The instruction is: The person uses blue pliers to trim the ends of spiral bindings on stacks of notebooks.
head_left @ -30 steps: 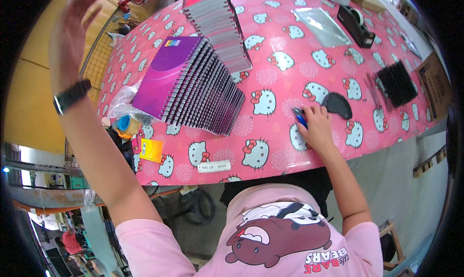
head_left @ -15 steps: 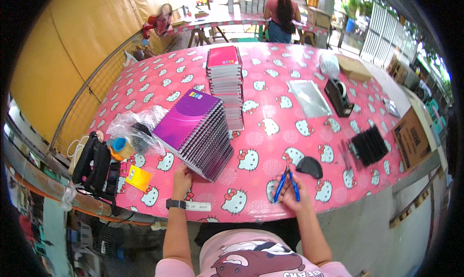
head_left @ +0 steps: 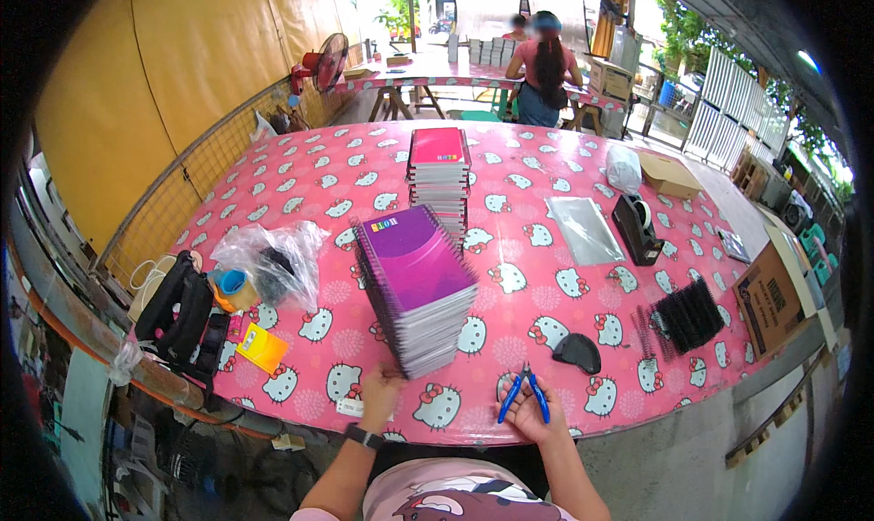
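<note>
A tall stack of spiral notebooks with purple covers (head_left: 419, 257) stands in front of me, its coils along the left side and its white page edges toward me. Beside its near bottom corner is my left hand (head_left: 381, 395), fingers loosely extended and apparently touching the lowest notebooks. My right hand (head_left: 533, 414) rests low over the table's front edge, holding small blue-handled pliers (head_left: 513, 401) across the palm with their handles spread. Behind the purple stack is another spiral notebook stack, topped by a red cover (head_left: 437, 146). A black rounded object (head_left: 577, 353) lies beyond my right hand.
Right on the pink-patterned table (head_left: 510, 321) lie black binding coils (head_left: 687, 316), a tape dispenser (head_left: 637, 230), clear plastic sheets (head_left: 585, 230) and a cardboard box (head_left: 774, 293). At left are a black bag (head_left: 173, 307), a plastic bag (head_left: 282, 257) and tape rolls (head_left: 234, 286). Someone stands at a far table.
The purple stack has turned, its coils moving from the right side to the left. My left hand has shifted right along its base. The right hand still holds the pliers, and the view has tilted up.
</note>
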Tool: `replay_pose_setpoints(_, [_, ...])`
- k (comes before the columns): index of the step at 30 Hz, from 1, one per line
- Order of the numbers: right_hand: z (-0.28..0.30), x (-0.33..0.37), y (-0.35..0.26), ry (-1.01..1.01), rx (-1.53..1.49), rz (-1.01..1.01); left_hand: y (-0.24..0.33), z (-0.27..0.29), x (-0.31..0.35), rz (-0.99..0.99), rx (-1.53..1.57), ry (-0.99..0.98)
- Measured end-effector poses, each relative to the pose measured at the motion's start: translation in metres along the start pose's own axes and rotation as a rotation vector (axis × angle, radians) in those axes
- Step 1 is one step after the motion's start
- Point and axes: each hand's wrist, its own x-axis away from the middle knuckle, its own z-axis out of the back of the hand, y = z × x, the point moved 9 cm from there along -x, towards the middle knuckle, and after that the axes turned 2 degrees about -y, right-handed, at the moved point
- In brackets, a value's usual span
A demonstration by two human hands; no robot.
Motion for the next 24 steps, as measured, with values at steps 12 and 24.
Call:
replay_pose_setpoints(12, [-0.027,-0.009,0.002,0.005,0.084,0.033,0.014,-0.098,0.062,-0.249,0.607,-0.002])
replay_pose_setpoints(24, [-0.041,-0.025,0.064,0.138,0.118,-0.125,0.037,0.057,-0.097,-0.441,-0.134,-0.049])
